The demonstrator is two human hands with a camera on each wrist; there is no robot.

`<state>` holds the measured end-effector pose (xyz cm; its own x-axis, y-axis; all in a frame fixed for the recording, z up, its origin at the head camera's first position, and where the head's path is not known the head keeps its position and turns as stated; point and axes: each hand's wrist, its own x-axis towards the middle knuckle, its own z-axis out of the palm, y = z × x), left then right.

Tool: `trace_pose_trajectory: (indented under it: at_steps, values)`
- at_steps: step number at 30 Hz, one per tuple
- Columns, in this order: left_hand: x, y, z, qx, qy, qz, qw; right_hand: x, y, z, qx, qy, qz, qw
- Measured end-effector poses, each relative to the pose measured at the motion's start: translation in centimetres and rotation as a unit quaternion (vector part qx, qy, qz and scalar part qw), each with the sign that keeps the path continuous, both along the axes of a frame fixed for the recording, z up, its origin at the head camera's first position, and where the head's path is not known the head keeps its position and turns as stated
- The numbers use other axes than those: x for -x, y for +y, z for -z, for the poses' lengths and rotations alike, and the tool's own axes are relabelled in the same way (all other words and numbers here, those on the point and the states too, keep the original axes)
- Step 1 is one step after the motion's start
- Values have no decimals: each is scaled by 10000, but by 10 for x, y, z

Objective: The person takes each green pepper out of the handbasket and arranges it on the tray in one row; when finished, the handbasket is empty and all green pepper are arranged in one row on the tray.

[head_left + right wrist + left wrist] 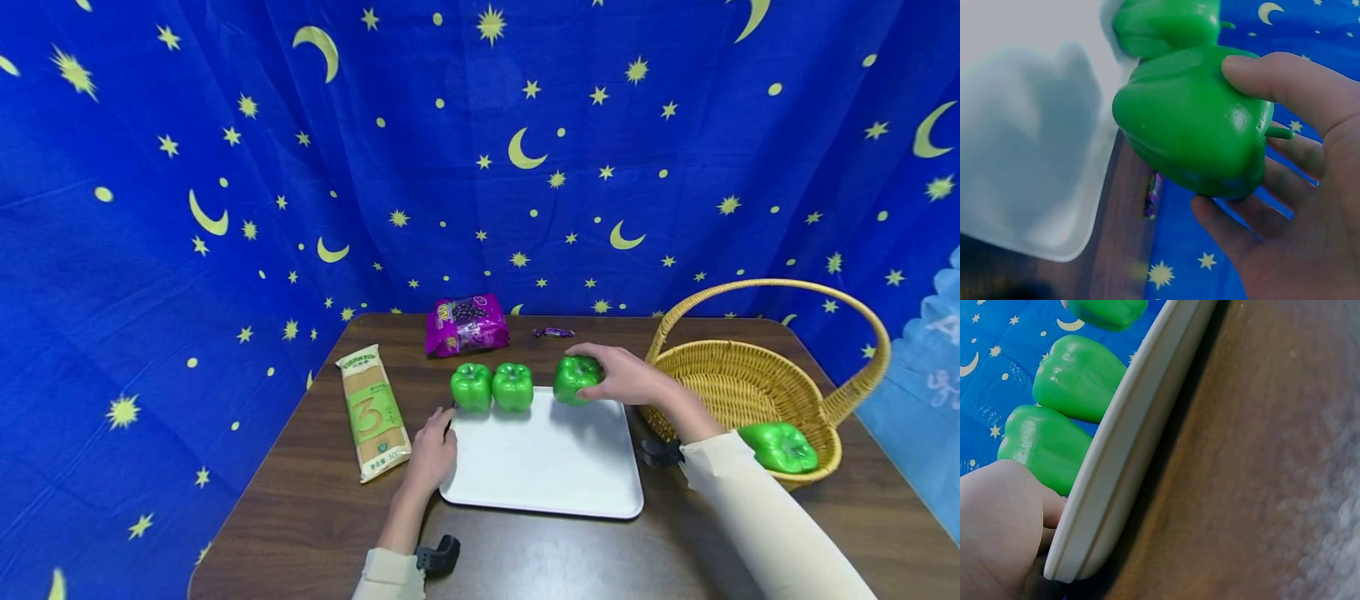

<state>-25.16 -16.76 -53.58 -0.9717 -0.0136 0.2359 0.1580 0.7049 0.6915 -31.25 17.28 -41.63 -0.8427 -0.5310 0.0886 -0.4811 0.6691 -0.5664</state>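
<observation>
My right hand grips a green bell pepper over the far right part of a white tray. The right wrist view shows the thumb on one side of this pepper and the fingers curled round the other. Two more green bell peppers sit side by side at the tray's far left: a left one and a right one. At the tray's left edge, my left hand holds the rim near the far corner. Some of its fingers are hidden in the left wrist view.
A wicker basket with a tall handle stands on the right, holding another green bell pepper. A noodle pack lies on the left. Behind the tray are a purple snack bag and a small wrapped candy, before a blue curtain.
</observation>
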Motion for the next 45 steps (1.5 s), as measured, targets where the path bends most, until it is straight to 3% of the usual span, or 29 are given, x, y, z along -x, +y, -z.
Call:
trace_pose_trajectory:
  at_steps: [16, 26, 37, 45]
  values:
    - [1, 1, -2, -52, 30, 63, 10000, 8, -26, 25, 55, 116, 19, 9999]
    - [2, 1, -4, -59, 7, 43, 10000, 14, -23, 40, 520, 112, 392, 9978]
    - [2, 1, 2, -15, 152, 17, 9999, 13, -24, 44, 645, -123, 320, 9973]
    - [0, 0, 5, -25, 81, 9, 10000, 9, -17, 37, 747, -198, 209, 9968]
